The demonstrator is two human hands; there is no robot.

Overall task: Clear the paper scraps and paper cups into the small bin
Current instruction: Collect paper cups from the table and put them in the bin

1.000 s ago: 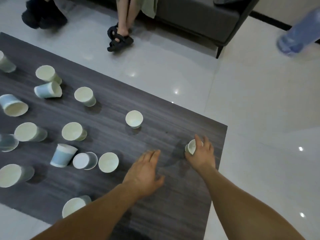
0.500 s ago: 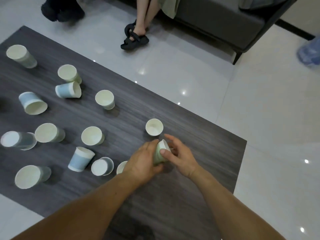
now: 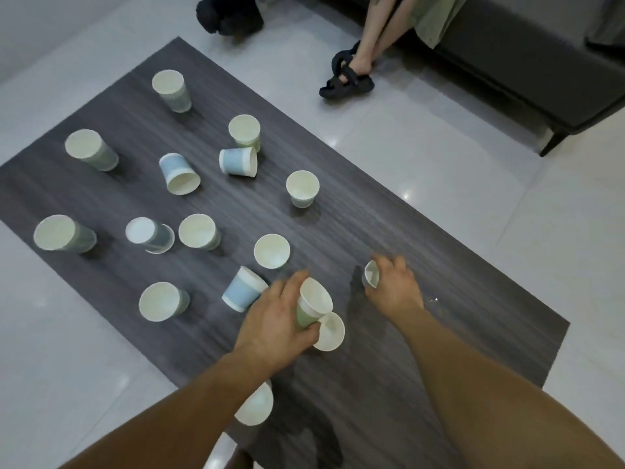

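Gripping light, crush-prone paper mid-wall, my left hand (image 3: 274,321) held a green cup (image 3: 308,309) — my right hand (image 3: 397,290), a second cup (image 3: 371,275).

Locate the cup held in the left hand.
Head view: the green cup is in the left hand, near-right on the dark table, between a blue cup on its left and the small cup in the right hand.

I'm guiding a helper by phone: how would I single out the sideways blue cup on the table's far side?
Find the dark table and its edge facing the sandals. A pale green cup stands near that edge, and the blue cup lies just in front of it. Among blue cups it is nearest the sandals, lying with its mouth pointing right.
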